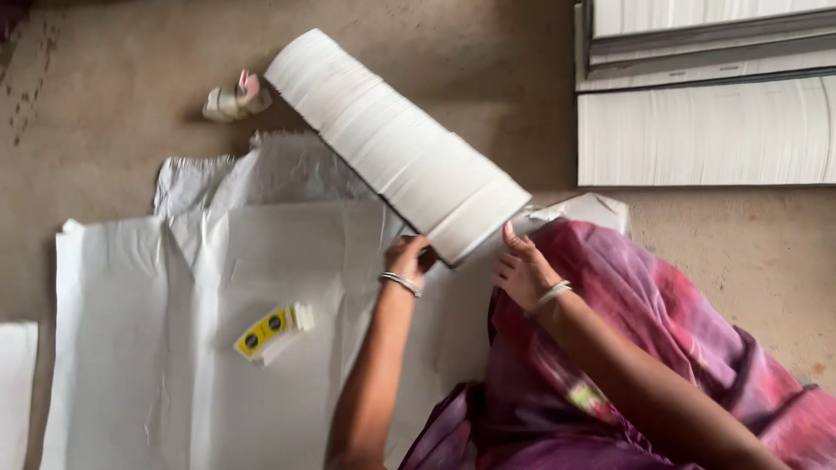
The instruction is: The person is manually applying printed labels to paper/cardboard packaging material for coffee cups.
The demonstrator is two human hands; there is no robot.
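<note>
white sheet: spread flat on the floor, wrinkled, covering the lower left, and here's where all the work sits
sticker strip: small yellow-and-black labels lying loose on the sheet, well apart from both hands, nobody touching it
crumpled scrap: balled paper on bare floor, just beyond the stack's far end
paper stack: long white column of round sheets, tipped over, long axis running from upper left down to lower right; far end up by the scrap, near end low, right at the hands
left hand: bangle on the wrist, fingers curled in under the lower-left corner of the near end, touching it; closed against the stack from below as far as I can see
right hand: open, fingers together, palm pressed to the right side of that same near end; not wrapped round it
which hand is nearer: both are at the near end, left below, right beside, so the whole length stretches away from the grip, up and left
purple cloth: draped over the lap, under the right arm
stacked sheets: tall white piles at upper right, well apart
</note>
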